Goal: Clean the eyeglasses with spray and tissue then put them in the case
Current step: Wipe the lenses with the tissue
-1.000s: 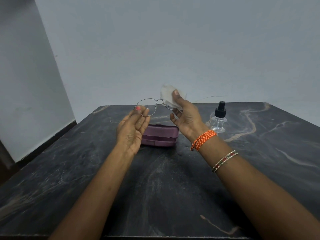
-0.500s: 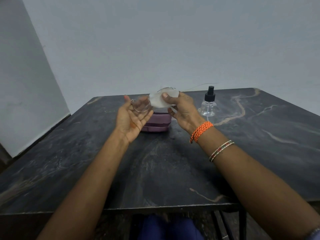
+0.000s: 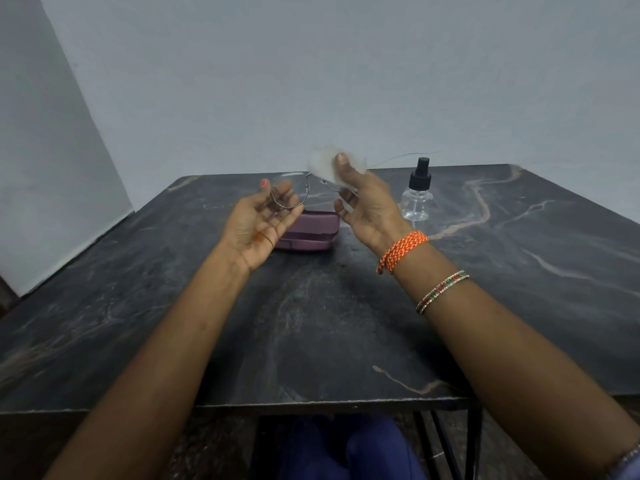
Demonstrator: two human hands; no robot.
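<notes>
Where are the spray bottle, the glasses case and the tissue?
spray bottle (image 3: 415,204): head view, clear body.
glasses case (image 3: 311,233): head view, front of the closed case.
tissue (image 3: 322,165): head view, part left of the thumb.

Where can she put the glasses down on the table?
The dark table lies bare between the purple case and its near edge, and right of the spray bottle. It is crowded by the case, below the left hand and right hand.

The left hand (image 3: 258,221) held the eyeglasses (image 3: 289,190) by one lens above the worktop (image 3: 311,323). The right hand (image 3: 365,206) pinched a tissue (image 3: 322,166) over the other lens. A closed purple case (image 3: 308,232) lay below, a spray bottle (image 3: 417,192) nearby.
</notes>
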